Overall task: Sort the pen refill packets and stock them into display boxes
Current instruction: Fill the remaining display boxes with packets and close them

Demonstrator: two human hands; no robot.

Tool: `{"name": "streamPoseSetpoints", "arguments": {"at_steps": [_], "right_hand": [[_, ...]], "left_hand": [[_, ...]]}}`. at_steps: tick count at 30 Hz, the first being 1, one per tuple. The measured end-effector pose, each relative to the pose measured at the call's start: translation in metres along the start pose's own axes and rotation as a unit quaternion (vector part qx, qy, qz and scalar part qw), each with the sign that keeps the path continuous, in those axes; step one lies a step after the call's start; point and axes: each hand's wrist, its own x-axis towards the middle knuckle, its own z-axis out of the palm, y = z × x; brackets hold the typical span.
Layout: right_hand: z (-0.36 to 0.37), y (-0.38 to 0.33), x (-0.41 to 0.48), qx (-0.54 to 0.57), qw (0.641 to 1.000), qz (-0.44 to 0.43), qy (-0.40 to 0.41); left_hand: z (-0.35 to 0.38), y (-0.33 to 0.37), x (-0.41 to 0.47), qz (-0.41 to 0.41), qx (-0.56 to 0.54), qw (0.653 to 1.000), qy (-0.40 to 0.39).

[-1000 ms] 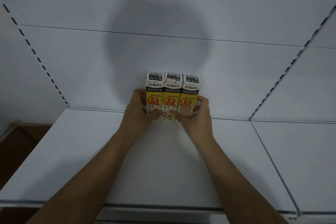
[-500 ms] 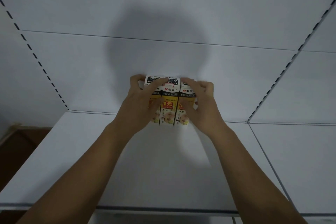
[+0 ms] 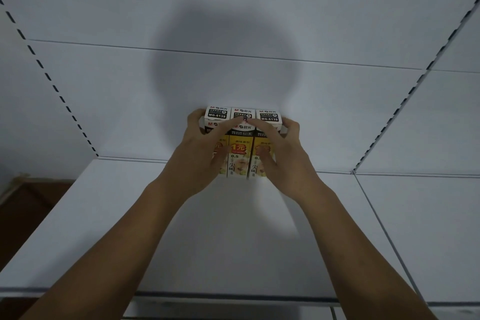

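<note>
While three refill boxes stand upright side by side at the centre of the frame, against the white back panel (image 3: 104, 101) of a white shelf (image 3: 98, 228), the left hand (image 3: 200, 153) clasps the left box (image 3: 217, 115), fingers curled over its top edge. Between both hands, the middle box (image 3: 240, 149) shows its yellow front. Right of it, the right hand (image 3: 283, 156) grips the right box (image 3: 269, 115) likewise.

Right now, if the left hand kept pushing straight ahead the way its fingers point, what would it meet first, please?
The left hand already presses the three yellow-and-white cardboard refill boxes; beyond them probably the white back panel, though the gap is unclear.
</note>
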Motion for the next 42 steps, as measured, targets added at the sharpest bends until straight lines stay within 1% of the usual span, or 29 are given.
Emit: {"name": "streamPoseSetpoints", "arguments": {"at_steps": [3, 5, 6, 8, 9, 11, 13, 16, 19, 21, 23, 24, 26, 28, 30, 31, 32, 34, 35, 42], "right_hand": [[0.001, 0.000, -0.004, 0.016, 1.000, 0.007, 0.012], [0.000, 0.000, -0.007, 0.061, 0.997, 0.019, 0.031], [0.000, 0.001, -0.008, 0.064, 0.996, 0.020, 0.052], [0.000, 0.004, -0.007, 0.021, 0.995, 0.004, 0.094], [-0.001, 0.004, -0.006, -0.002, 0.995, -0.016, 0.102], [0.000, 0.005, -0.002, -0.039, 0.993, -0.066, 0.088], [0.004, 0.003, 0.000, -0.063, 0.992, -0.090, 0.061], [0.009, 0.003, 0.002, -0.073, 0.993, -0.074, 0.047], [0.010, 0.004, 0.003, -0.051, 0.995, -0.076, 0.044], [0.010, 0.002, 0.000, 0.001, 0.996, -0.072, 0.043], [0.012, -0.002, -0.003, 0.106, 0.992, -0.037, 0.061], [0.014, -0.002, -0.005, 0.163, 0.983, -0.011, 0.077], [0.021, -0.003, -0.011, 0.250, 0.961, 0.035, 0.117], [0.030, 0.000, -0.018, 0.281, 0.946, 0.072, 0.143], [0.038, 0.004, -0.023, 0.277, 0.943, 0.123, 0.137], [0.040, 0.006, -0.026, 0.264, 0.946, 0.145, 0.119], [0.042, 0.009, -0.028, 0.256, 0.949, 0.158, 0.099], [0.042, 0.012, -0.031, 0.250, 0.951, 0.170, 0.067], [0.042, 0.012, -0.031, 0.249, 0.951, 0.174, 0.060], [0.043, 0.022, -0.031, 0.259, 0.943, 0.204, 0.040]], "left_hand": [[-0.001, 0.001, -0.003, -0.005, -0.016, 1.000, 0.005], [-0.002, 0.001, -0.006, -0.014, -0.028, 0.999, 0.030], [-0.003, 0.001, -0.008, -0.015, -0.016, 0.999, 0.046], [-0.005, 0.001, -0.010, -0.002, 0.039, 0.997, 0.065], [-0.006, 0.001, -0.009, 0.013, 0.062, 0.996, 0.067], [-0.006, 0.002, -0.006, 0.034, 0.082, 0.994, 0.057], [-0.004, 0.005, -0.004, 0.044, 0.090, 0.994, 0.039], [0.000, 0.009, -0.004, 0.043, 0.103, 0.993, 0.041], [0.001, 0.009, -0.004, 0.040, 0.090, 0.994, 0.040], [0.002, 0.009, -0.003, 0.041, 0.070, 0.996, 0.033], [0.004, 0.007, -0.003, 0.034, 0.044, 0.998, 0.036], [0.005, 0.007, -0.003, 0.029, 0.018, 0.998, 0.043], [0.008, 0.008, -0.006, 0.007, -0.074, 0.995, 0.067], [0.012, 0.012, -0.010, -0.052, -0.194, 0.974, 0.101], [0.014, 0.013, -0.015, -0.143, -0.280, 0.942, 0.118], [0.015, 0.009, -0.018, -0.179, -0.289, 0.935, 0.101], [0.017, 0.004, -0.022, -0.200, -0.276, 0.938, 0.067], [0.024, -0.007, -0.030, -0.213, -0.236, 0.948, -0.019], [0.027, -0.011, -0.033, -0.216, -0.229, 0.948, -0.050], [0.023, -0.014, -0.033, -0.229, -0.243, 0.939, -0.088]]}}
